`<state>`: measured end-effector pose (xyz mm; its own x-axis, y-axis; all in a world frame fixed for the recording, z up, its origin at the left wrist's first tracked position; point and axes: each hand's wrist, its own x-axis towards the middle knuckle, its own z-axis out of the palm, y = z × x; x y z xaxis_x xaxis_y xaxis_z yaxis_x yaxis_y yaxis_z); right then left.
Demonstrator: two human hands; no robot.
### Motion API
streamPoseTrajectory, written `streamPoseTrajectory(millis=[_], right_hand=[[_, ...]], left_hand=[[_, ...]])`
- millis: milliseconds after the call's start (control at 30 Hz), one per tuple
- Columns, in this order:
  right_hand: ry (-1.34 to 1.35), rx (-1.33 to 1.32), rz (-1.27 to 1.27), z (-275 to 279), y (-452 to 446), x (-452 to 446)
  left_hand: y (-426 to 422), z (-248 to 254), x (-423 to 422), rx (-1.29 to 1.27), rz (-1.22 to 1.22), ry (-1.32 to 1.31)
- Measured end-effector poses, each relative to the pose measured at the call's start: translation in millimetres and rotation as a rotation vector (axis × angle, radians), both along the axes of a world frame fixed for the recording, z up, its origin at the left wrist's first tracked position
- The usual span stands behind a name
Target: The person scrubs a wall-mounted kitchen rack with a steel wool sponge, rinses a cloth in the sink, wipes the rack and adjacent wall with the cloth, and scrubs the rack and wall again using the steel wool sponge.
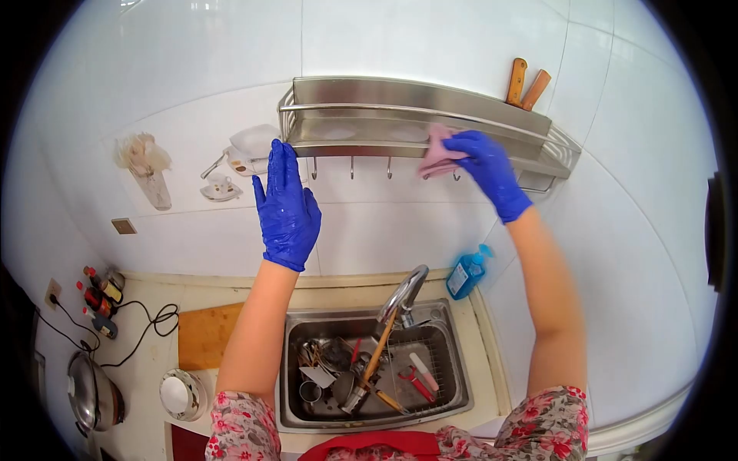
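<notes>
A stainless steel wall rack (361,142) with hooks under its front edge hangs on the tiled wall. My left hand (288,207), in a blue rubber glove, rests with fingers stretched upward against the rack's left front corner. In my right hand (490,173), gloved the same way, a pink cloth (440,152) is gripped and pressed on the rack's front rail, right of the middle. Two wooden-handled knives (516,81) stand in the slot at the rack's right end, their blades hidden.
Below is a sink (288,369) full of utensils, with a curved faucet (405,292). A blue soap bottle (466,275) stands behind it on the right. Leftward lie a cutting board (206,338), a white pot (182,394), a metal pan (91,392), sauce bottles (100,296) and a black cord (157,315).
</notes>
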<state>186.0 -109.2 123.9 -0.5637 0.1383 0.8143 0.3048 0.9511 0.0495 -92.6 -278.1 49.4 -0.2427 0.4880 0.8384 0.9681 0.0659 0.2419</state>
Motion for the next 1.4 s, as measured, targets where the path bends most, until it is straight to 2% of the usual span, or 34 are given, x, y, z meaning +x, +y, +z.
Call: streamPoseTrajectory(millis=[33, 100, 167, 200, 267, 300, 367, 433, 500, 533, 567, 633, 667, 700, 767, 833, 900, 933, 1000, 1033, 1100, 1133, 1167, 1233, 1300, 1367, 1400], right_hand=[[0.004, -0.071, -0.035, -0.6, 8.5, 21.4], [0.021, -0.045, -0.048, -1.7, 32.8, 63.4], [0.094, -0.393, -0.199, 0.0, 47.6, 92.7], [0.096, -0.390, -0.202, 2.2, 42.8, 88.0], [0.124, -0.449, -0.440, 8.9, 22.3, 58.9], [0.103, -0.189, -0.265, -2.4, 23.4, 43.7], [0.133, -0.108, -0.186, -4.0, 19.8, -4.3], [0.125, -0.216, -0.022, -3.8, 19.6, -54.5], [0.040, -0.306, 0.071, 3.0, -4.7, -98.4], [-0.143, -0.123, -0.018, 12.1, -15.0, -114.1], [-0.142, -0.122, -0.015, 18.7, -3.5, -124.1], [-0.455, -0.073, -0.017, 32.4, 12.1, -140.7], [-0.571, 0.016, -0.124, 35.6, 6.5, -136.0], [-0.581, 0.014, -0.128, 35.0, 0.5, -130.9], [-0.418, -0.323, 0.009, 33.8, -9.6, -119.9], [-0.366, -0.389, 0.097, 28.6, -29.4, -103.3], [-0.024, -0.242, 0.195, 19.0, -33.2, -90.2], [-0.025, -0.238, 0.200, 17.6, -28.4, -88.0], [-0.071, -0.206, -0.060, 13.2, -14.4, -88.7], [-0.074, -0.207, -0.055, 9.3, -8.4, -96.1], [-0.100, 0.270, 0.003, 2.6, -0.5, -115.4], [-0.098, 0.268, -0.001, 9.3, -14.1, -121.0], [-0.248, 0.039, 0.021, 18.1, -26.3, -124.3], [-0.387, -0.201, 0.028, 12.6, -35.1, -129.9], [-0.004, 0.121, 0.198, -7.5, -28.1, -129.8], [-0.013, 0.089, 0.143, -7.8, -19.5, -109.7], [0.019, 0.212, 0.052, -12.1, -8.4, -95.2]], left_hand=[[-0.3, -0.3, 1.2, -0.003, -0.001, -0.003], [-0.4, 1.1, 3.2, 0.018, 0.004, -0.002], [-0.1, 2.0, 4.9, 0.059, -0.006, 0.018], [0.3, 2.5, 5.7, 0.097, -0.016, 0.037], [2.6, 4.5, 8.1, 0.048, -0.030, 0.059], [3.7, 5.7, 10.0, -0.004, -0.039, 0.080], [5.5, 7.8, 16.7, -0.010, -0.030, 0.107], [7.7, 10.3, 19.4, -0.071, -0.060, 0.153], [8.5, 12.9, 26.0, -0.068, -0.098, 0.154], [10.8, 11.5, 28.0, -0.072, -0.109, 0.134], [13.1, 11.0, 29.4, -0.077, -0.121, 0.113], [14.2, 10.5, 28.5, -0.119, -0.086, 0.132], [17.0, 9.4, 27.3, -0.132, -0.008, 0.197], [18.0, 7.2, 28.2, -0.143, 0.068, 0.253], [16.6, 5.5, 30.6, -0.154, 0.053, 0.233], [16.5, 8.3, 29.3, -0.156, 0.051, 0.207], [15.9, 8.3, 28.6, -0.139, 0.007, 0.183], [13.8, 9.8, 27.0, -0.137, 0.012, 0.182], [10.2, 12.2, 27.6, -0.145, -0.045, 0.172], [10.5, 11.9, 28.5, -0.147, -0.039, 0.169], [11.8, 11.7, 31.3, -0.133, -0.085, 0.128], [12.8, 10.4, 32.4, -0.140, -0.073, 0.137], [15.0, 9.4, 33.5, -0.142, -0.081, 0.139], [18.5, 7.0, 34.1, -0.147, -0.006, 0.181], [20.2, 7.2, 34.3, -0.141, 0.065, 0.210], [17.1, 10.3, 34.5, -0.160, 0.109, 0.223], [17.4, 10.8, 34.3, -0.160, 0.113, 0.213]])
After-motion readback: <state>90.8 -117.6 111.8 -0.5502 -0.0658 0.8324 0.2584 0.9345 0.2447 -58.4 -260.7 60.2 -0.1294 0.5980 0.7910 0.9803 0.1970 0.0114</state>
